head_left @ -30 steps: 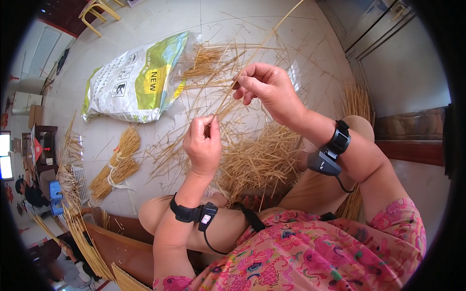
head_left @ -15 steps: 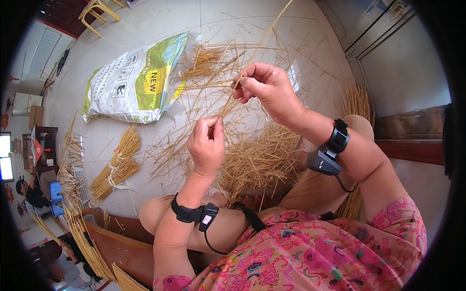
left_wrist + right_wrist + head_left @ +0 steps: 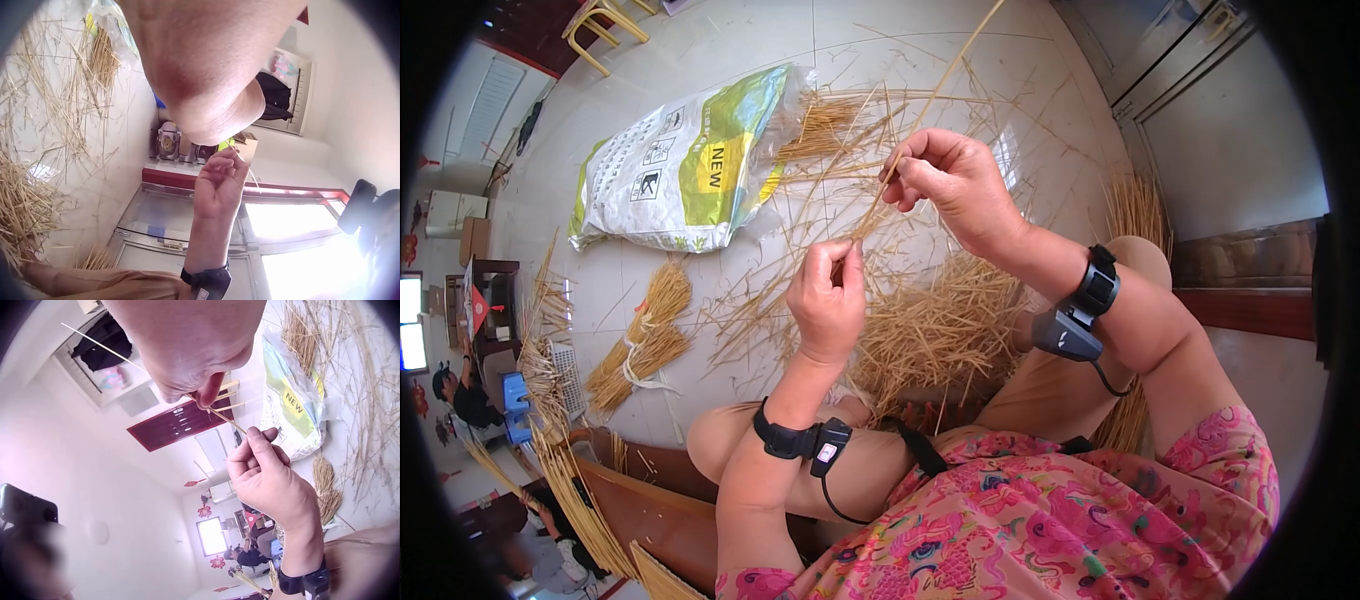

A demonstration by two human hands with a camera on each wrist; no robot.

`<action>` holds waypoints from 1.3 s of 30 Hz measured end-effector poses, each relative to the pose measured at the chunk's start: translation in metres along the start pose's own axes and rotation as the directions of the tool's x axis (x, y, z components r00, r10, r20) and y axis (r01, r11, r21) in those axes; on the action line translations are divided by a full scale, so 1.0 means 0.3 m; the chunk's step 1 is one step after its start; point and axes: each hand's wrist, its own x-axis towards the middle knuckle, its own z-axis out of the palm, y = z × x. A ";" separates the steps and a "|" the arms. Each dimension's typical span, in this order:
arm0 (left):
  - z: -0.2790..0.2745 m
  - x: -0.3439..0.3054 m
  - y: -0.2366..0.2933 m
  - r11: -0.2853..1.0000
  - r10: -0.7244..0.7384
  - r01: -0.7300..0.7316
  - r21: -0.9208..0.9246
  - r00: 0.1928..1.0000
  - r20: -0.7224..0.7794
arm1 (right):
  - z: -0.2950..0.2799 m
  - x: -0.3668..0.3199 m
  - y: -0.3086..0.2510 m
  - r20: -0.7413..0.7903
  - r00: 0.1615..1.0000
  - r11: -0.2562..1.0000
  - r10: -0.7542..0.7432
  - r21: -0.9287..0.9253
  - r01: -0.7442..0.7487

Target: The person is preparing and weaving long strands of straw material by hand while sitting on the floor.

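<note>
A long, thin straw stalk [image 3: 953,66] slants up and away between the two hands, over the loose straw on the floor. My left hand [image 3: 826,305] pinches its near end between thumb and forefinger. Higher up and to the right, my right hand [image 3: 955,185] holds the same stalk with thumb and fingertips, the other fingers loosely bent. The right wrist view shows a short stretch of stalk [image 3: 226,419] between the left hand [image 3: 275,472] and the right fingers, and its long free part beyond them.
A heap of loose straw [image 3: 940,330] lies between the feet. Ahead are a printed white-and-green sack [image 3: 660,170] and a tied straw bundle [image 3: 640,340]. More straw [image 3: 1135,215] stands by the metal door at right. A wooden bench [image 3: 650,510] is at lower left.
My left hand has shifted slightly right, and the stalk's far part has swung a little left. My right hand stays almost in place, still holding the stalk.
</note>
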 end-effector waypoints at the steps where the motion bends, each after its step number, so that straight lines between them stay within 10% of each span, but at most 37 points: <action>1: 0.000 0.000 0.001 1.000 -0.005 0.005 -0.004 1.000 0.005 | 0.000 0.000 -0.001 -0.001 1.000 1.000 0.001 0.003 -0.001; 10: 0.005 -0.006 0.010 0.985 -0.114 0.121 -0.126 0.992 0.061 | 0.010 -0.013 0.022 -0.005 0.966 0.951 0.258 0.176 -0.254; 14: -0.001 0.002 0.005 0.978 -0.153 0.159 -0.134 0.987 0.056 | 0.010 -0.026 0.044 0.171 0.957 0.968 0.236 -0.133 -0.215; 18: -0.001 0.005 -0.006 0.969 -0.175 0.184 -0.167 0.982 0.065 | 0.018 -0.025 -0.026 0.318 0.713 0.611 0.625 -0.768 -0.193; 23: -0.006 0.001 0.007 0.964 -0.186 0.202 -0.176 0.977 0.102 | -0.007 0.004 0.021 0.141 0.966 0.904 0.217 -0.403 -0.145; 39: -0.013 0.006 0.034 0.954 -0.178 0.214 -0.210 0.968 0.177 | -0.009 0.003 0.018 0.082 0.990 0.994 0.110 -0.031 -0.108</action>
